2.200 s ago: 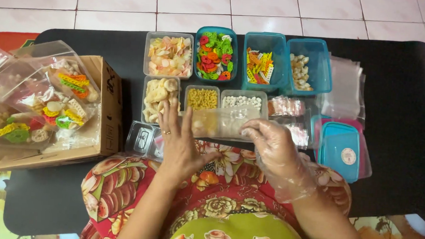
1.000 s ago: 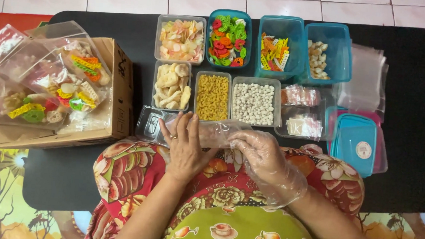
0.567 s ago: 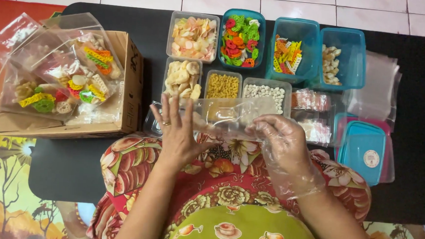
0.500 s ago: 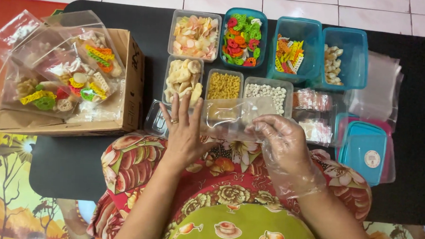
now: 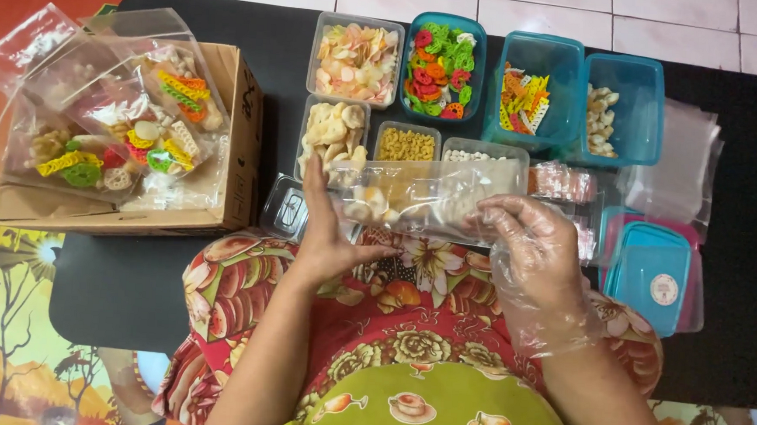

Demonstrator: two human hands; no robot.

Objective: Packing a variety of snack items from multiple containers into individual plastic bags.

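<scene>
Clear plastic bag is held stretched level above the near row of tubs, just in front of the macaroni tub. Its left end is pressed by the bare left hand, fingers extended; its right end is pinched by the gloved right hand. Judged light, limp and slippery; a grip at both edges is best kept, as thin film could slide under the glove

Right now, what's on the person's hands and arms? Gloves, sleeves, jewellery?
The right hand wears a loose, clear, crinkled plastic glove that ends past the wrist. The left hand is bare, with no glove. Both forearms are uncovered, with no sleeves in view. I can't make out any jewellery.
</scene>
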